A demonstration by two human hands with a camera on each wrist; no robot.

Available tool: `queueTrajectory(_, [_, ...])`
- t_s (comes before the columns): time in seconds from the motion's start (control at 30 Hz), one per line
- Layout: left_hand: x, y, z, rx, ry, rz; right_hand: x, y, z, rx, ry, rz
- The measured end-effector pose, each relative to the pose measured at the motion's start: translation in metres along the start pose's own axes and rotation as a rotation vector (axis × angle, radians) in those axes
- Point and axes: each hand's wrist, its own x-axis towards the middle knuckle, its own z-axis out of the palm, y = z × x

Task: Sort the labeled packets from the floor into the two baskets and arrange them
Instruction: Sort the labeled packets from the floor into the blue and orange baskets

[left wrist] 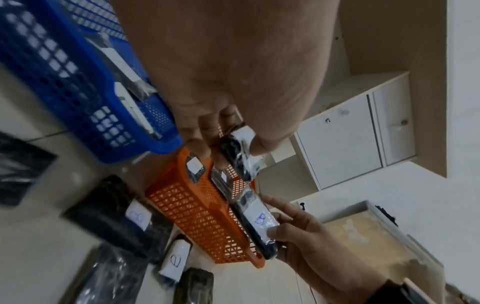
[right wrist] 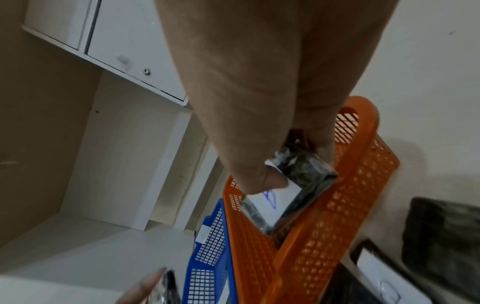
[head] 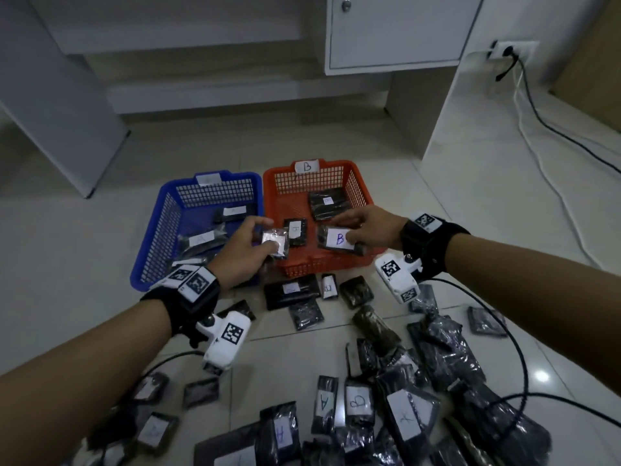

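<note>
A blue basket (head: 161, 227) and an orange basket (head: 285, 190) tagged "B" stand side by side on the floor. My left hand (head: 265, 235) pinches a small black packet with a white label (head: 276, 244) over the orange basket's near left corner; the left wrist view shows that packet (left wrist: 242, 156) between thumb and fingers. Over the orange basket's near right part, my right hand (head: 349, 233) grips a black packet labelled "B" (head: 339, 239), with the thumb on its label (right wrist: 275, 197). Two packets (head: 328, 205) lie inside the orange basket, and a few lie in the blue one (head: 201, 238).
Several labelled black packets (head: 369, 415) are strewn over the tiled floor in front of the baskets, some marked A or B. Black cables (head: 497, 331) trail from the wrists across the pile. A white cabinet (head: 396, 31) and a wall socket (head: 514, 50) stand behind.
</note>
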Motion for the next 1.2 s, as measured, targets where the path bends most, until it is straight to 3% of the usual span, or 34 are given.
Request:
queueTrajectory(0.2, [0.052, -0.001, 0.023, 0.414, -0.059, 0.242, 0.038, 0.008, -0.027, -0.353, 0.179, -0.098])
queueTrajectory(0.33, [0.088, -0.007, 0.043, 0.884, -0.207, 0.283, 0.065, 0.013, -0.029, -0.395, -0.013, -0.047])
queueTrajectory(0.43, [0.100, -0.011, 0.058, 0.926, -0.255, 0.257, 0.075, 0.018, -0.022, -0.383, -0.079, -0.030])
queueTrajectory(0.6, [0.106, -0.022, 0.067, 1.037, -0.161, 0.263, 0.083, 0.028, -0.019, -0.382, -0.081, -0.014])
queueTrajectory(0.7, [0.105, -0.024, 0.062, 1.021, -0.075, 0.333, 0.082, 0.031, -0.019, -0.444, -0.064, -0.040])
queueTrajectory(0.83, [0.086, -0.021, 0.051, 0.823, 0.004, 0.475, 0.079, 0.031, -0.022, -0.494, 0.008, -0.106])
queueTrajectory(1.0, [0.038, -0.015, 0.018, 0.494, -0.106, 0.662, 0.062, 0.012, -0.008, -0.442, 0.149, -0.342])
queueTrajectory(1.1, [0.008, -0.031, -0.001, 0.454, -0.124, 0.630, 0.034, -0.007, 0.026, -0.401, 0.110, -0.491])
queueTrajectory(1.2, [-0.011, -0.066, -0.013, 0.509, -0.200, 0.508, 0.009, -0.009, 0.075, -0.484, -0.074, -0.523])
